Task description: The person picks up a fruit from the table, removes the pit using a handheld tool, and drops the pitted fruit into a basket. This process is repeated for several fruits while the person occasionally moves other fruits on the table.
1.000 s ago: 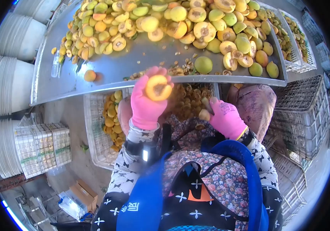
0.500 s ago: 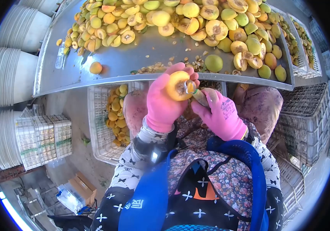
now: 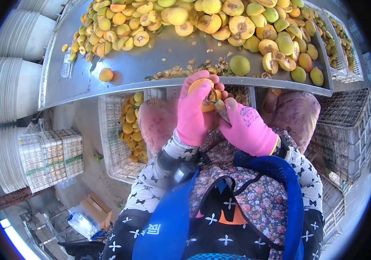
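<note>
My left hand (image 3: 194,113), in a pink glove, is closed around a yellow peach half (image 3: 208,105) just past the table's near edge. The cut face, with its brown hollow, is turned toward my right hand (image 3: 248,130). Pink-gloved too, that hand grips the handle of a pitting tool (image 3: 222,111). Its small metal end sits at the hollow of the peach; whether a stone is still inside is hidden. Beyond my hands, small stones and scraps (image 3: 185,73) lie along the table edge, beside a whole green peach (image 3: 239,65).
A heap of peaches (image 3: 177,16), many halved, covers the far side of the metal table (image 3: 146,65). One orange peach (image 3: 106,74) lies at the left. Below stands a white crate (image 3: 109,143) of peach halves. Stacked crates (image 3: 341,134) are at right, stacked white tubs (image 3: 16,89) at left.
My left hand has shifted slightly right and rolled, so its thumb now crosses the peach half and less of the cut face shows. The tool stays at the hollow.
</note>
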Available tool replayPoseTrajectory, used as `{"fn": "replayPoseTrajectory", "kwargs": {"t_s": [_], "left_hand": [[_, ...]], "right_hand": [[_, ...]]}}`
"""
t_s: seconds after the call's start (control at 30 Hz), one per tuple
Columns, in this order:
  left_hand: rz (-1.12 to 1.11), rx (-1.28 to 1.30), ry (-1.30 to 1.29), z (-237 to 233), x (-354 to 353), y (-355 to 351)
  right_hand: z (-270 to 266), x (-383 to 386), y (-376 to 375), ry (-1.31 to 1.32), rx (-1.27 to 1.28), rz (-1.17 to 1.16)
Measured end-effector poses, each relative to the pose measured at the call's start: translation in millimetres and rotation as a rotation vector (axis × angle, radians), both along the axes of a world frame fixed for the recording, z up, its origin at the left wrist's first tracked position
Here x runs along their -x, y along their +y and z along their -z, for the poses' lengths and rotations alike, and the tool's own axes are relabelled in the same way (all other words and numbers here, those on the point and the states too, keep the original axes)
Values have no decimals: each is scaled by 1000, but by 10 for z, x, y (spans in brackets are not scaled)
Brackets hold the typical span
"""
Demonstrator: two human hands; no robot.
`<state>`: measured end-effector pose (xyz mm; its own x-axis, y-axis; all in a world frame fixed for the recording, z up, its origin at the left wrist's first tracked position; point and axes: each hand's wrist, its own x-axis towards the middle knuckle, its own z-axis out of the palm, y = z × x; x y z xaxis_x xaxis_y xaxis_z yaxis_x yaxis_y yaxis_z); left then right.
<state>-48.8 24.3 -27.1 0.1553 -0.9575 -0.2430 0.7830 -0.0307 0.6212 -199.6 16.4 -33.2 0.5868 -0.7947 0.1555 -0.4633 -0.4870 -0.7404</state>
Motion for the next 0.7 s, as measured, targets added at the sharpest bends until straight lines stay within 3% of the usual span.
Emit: {"fn": "replayPoseTrajectory", "kwargs": {"t_s": [0.1, 0.27, 0.4, 0.47, 0.57, 0.6, 0.7], "left_hand": [[-66, 35, -71, 37, 76, -12], [-59, 53, -134, -57, 75, -27], [217, -28, -169, 36, -173, -6], [302, -24, -298, 50, -269, 3], [-201, -24, -402, -104, 164, 17], [-263, 15, -336, -49, 201, -9], [-144, -70, -215, -29, 106, -4]], "right_hand": [[-45, -100, 38, -25, -221, 91], [-108, -90, 49, -122, -158, 76], [-50, 127, -28, 12, -97, -58], [56, 65, 47, -119, -53, -21], [88, -114, 115, -217, -174, 41], [84, -145, 106, -232, -241, 72], [21, -87, 47, 0, -274, 29]]}}
